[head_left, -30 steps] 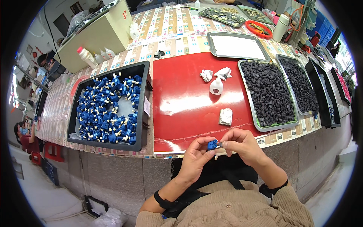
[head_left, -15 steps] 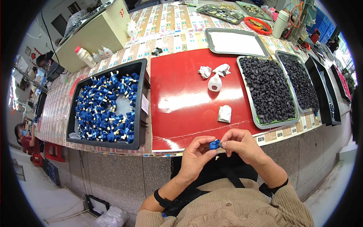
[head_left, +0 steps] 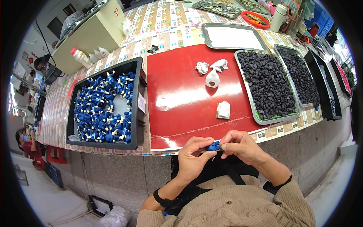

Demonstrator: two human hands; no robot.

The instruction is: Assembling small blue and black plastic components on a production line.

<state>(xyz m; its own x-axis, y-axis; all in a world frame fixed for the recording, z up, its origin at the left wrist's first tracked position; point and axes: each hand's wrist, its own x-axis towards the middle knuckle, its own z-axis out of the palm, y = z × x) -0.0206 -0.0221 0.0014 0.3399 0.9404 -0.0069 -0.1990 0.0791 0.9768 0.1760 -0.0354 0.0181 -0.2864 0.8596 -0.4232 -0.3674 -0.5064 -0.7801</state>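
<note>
Just beyond the table's front edge, my left hand (head_left: 193, 157) pinches a small blue plastic figure part (head_left: 213, 146) between thumb and forefinger. My right hand (head_left: 242, 146) has its thumb and fingertips closed on the right end of that same piece. Whether a smaller part sits between the right fingertips is hidden. A pale tip (head_left: 213, 158) shows below the piece. On the red mat (head_left: 181, 121) ahead stand a white squeeze bottle (head_left: 212, 79) and a small folded white cloth pad (head_left: 223, 110). Crumpled white tissue (head_left: 202, 68) lies behind the bottle.
To the left, a black bin (head_left: 137, 125) holds many blue figure parts with cream ends. Two trays of small black pieces, a nearer one (head_left: 264, 122) and a farther one (head_left: 276, 47), stand at the right. Behind are a white-lined tray (head_left: 234, 36) and a red ring-shaped dish (head_left: 255, 20).
The blue piece has turned and tilted between my fingers. My right fingertips have closed in over its right end, where a dark tip showed before. The view has shifted slightly.
</note>
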